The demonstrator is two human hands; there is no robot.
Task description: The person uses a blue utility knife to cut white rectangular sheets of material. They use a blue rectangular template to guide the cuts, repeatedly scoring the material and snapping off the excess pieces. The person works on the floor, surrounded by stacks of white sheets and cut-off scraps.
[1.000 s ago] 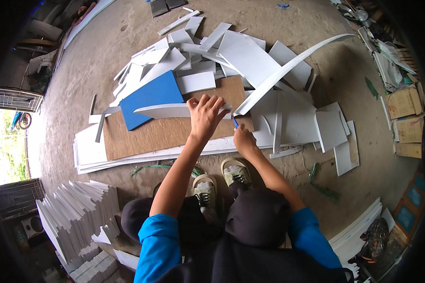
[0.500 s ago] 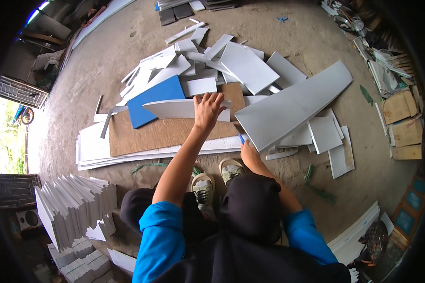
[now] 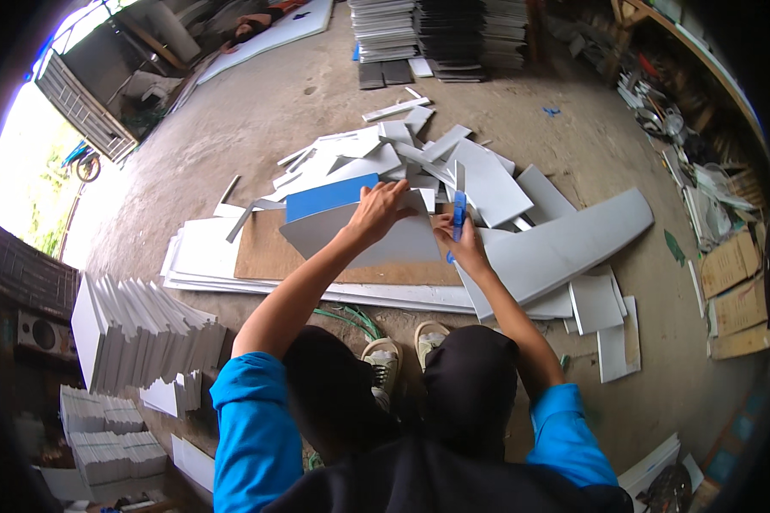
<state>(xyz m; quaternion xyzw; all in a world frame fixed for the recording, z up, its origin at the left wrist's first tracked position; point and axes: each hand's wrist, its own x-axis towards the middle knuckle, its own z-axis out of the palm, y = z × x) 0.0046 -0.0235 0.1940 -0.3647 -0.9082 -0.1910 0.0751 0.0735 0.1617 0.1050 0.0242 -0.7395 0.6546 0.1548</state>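
Observation:
My left hand (image 3: 378,212) grips the top edge of a white panel (image 3: 368,239), which it holds tilted up over a brown board (image 3: 265,248). The fingers bend over that edge, with the panel's broad face turned towards me. In my right hand (image 3: 466,244) is a blue utility knife (image 3: 459,209), its blade pointing away from me. The right hand is close to the panel's right end; whether it touches cannot be told. Behind the panel, a blue sheet (image 3: 329,198) shows only in part.
White offcuts (image 3: 385,158) lie heaped beyond the board. A long white panel (image 3: 565,244) slants at the right. Stacked notched white pieces (image 3: 137,333) stand at left, cardboard (image 3: 731,278) at far right. A person (image 3: 252,26) lies at the back left.
The white panel has tipped so its broad face shows, the left hand still on it. My right hand has brought the knife up and forward beside it. The whole view has shifted.

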